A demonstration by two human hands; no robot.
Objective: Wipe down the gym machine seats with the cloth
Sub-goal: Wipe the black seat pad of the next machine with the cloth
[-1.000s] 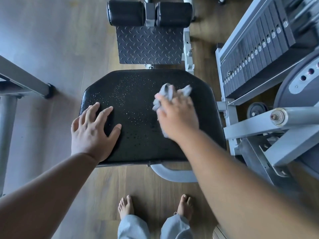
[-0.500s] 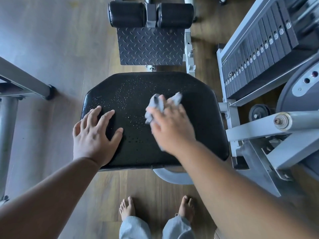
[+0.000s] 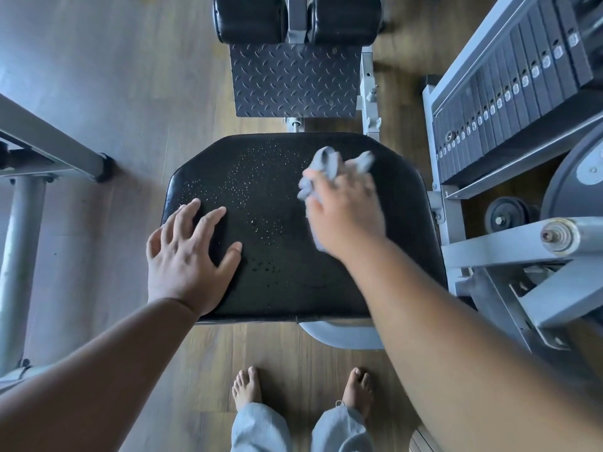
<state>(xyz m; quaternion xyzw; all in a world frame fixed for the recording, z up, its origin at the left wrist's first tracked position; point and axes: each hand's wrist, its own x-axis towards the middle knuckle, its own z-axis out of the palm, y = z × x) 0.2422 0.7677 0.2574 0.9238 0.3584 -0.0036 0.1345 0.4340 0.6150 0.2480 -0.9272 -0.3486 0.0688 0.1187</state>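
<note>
A black padded seat [image 3: 293, 230] fills the middle of the view, its surface speckled with small droplets that are thickest across the left and centre. Beyond its far edge sits a metal footplate [image 3: 295, 79] with a raised tread pattern, and past that two black foam rollers [image 3: 297, 17] side by side on a grey post. To the right stands a weight stack [image 3: 509, 93] of dark plates with small labels, tilted in the wide-angle view, with a grey frame [image 3: 509, 252], a small pulley [image 3: 504, 215] and a round bar end [image 3: 558, 236] just beside the seat's right edge. On the left, grey tubes of another machine [image 3: 39, 141] cross the wooden floor [image 3: 146, 76], well apart from the seat. At the bottom, two bare feet [image 3: 246, 386] and pale trouser hems stand just short of the seat's near edge.

The left hand [image 3: 186, 256] lies flat on the near left part of the seat, fingers straight and spread, thumb out toward the centre. The right hand [image 3: 346, 210] reaches in from the lower right over the seat's right half and grips a bunched grey cloth [image 3: 329, 168], fingers curled round it. The cloth pokes out beyond the fingertips and at the thumb side, and is slightly blurred. Whether it is pressed against the seat cannot be told
</note>
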